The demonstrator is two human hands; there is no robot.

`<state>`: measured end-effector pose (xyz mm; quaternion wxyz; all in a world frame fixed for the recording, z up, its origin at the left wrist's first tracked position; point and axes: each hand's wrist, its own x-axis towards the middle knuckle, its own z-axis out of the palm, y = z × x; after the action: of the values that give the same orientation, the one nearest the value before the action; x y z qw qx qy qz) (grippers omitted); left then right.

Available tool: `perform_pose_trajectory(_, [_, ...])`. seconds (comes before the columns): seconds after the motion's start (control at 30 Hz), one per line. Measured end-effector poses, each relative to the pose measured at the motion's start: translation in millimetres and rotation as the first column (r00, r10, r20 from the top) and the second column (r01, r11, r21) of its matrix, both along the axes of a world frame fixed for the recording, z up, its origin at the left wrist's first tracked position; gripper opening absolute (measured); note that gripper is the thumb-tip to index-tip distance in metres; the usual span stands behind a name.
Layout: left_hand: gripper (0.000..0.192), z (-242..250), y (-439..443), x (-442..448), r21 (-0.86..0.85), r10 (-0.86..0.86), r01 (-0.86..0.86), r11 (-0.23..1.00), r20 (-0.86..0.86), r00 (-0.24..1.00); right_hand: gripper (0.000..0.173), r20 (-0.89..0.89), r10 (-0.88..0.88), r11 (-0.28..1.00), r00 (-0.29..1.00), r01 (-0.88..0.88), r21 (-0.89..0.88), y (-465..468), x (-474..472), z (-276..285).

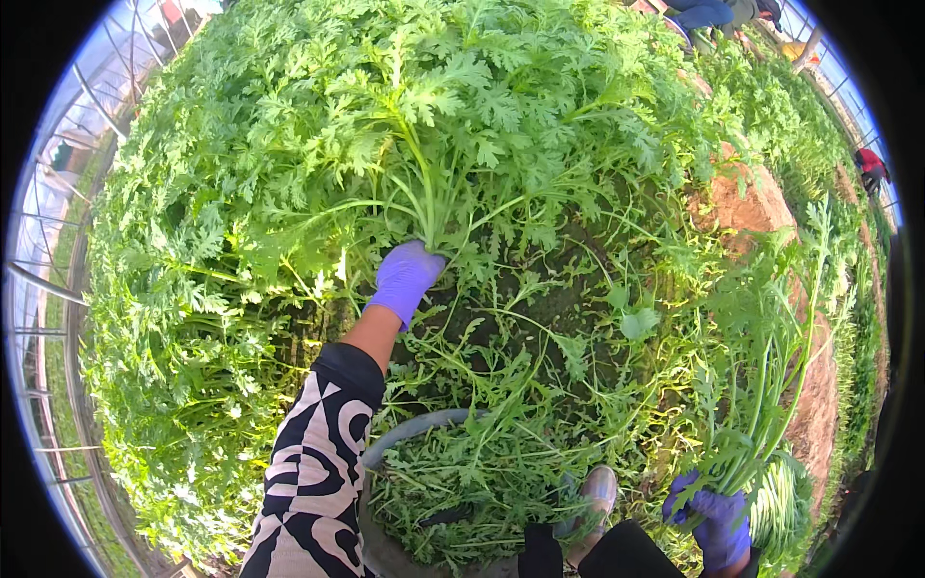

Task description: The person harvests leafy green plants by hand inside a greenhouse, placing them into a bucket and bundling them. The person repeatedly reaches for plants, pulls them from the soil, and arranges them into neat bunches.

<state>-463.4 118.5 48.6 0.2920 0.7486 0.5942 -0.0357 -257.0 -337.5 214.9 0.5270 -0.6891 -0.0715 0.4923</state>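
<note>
My left hand (408,278), in a purple glove, is closed around the base of a clump of leafy green stems (428,195) at the edge of the dense crop. At the lower right, my right hand (715,516), also gloved in purple, grips a bunch of long-stemmed leafy greens (759,404). Whether it also holds a tool cannot be seen. Beside it lies a pile of cut greens (782,506), their pale stems side by side. Between my arms a round grey tub (419,426) holds loose leaves and stems.
Dense leafy plants (462,87) fill the bed ahead and to the left. A bare soil ridge (751,195) runs along the right. My shoe (598,491) is beside the tub. Other people (704,13) (872,166) are farther off, and a metal-framed greenhouse wall (54,289) curves at left.
</note>
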Motion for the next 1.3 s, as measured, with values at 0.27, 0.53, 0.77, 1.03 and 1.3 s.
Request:
perform_pose_trajectory(0.27, [0.037,86,-125,-94,-0.516,0.247,0.022,0.856,0.447,0.860,0.029,-0.221,0.102,0.983,0.970,-0.064,0.173,1,-24,11])
perform_pose_trajectory(0.53, [0.030,269,-383,-57,-0.792,0.404,0.198,0.577,0.488,0.774,0.031,-0.309,0.497,0.837,0.811,-0.354,0.417,-27,-50,54])
perform_pose_trajectory(0.77, [0.029,347,-472,-42,-0.623,0.056,0.537,0.569,0.681,0.730,0.050,-0.246,0.634,0.649,0.733,-0.331,0.685,-104,-83,162])
perform_pose_trajectory(1.03, [0.013,327,-484,-36,-0.658,-0.013,0.528,0.536,0.619,0.785,0.035,-0.325,0.567,0.587,0.757,-0.094,0.804,-127,-102,135])
perform_pose_trajectory(1.3, [0.030,315,-515,-60,-0.604,0.260,0.385,0.698,0.714,0.650,0.025,-0.329,0.427,0.524,0.843,0.066,0.849,-129,-88,139])
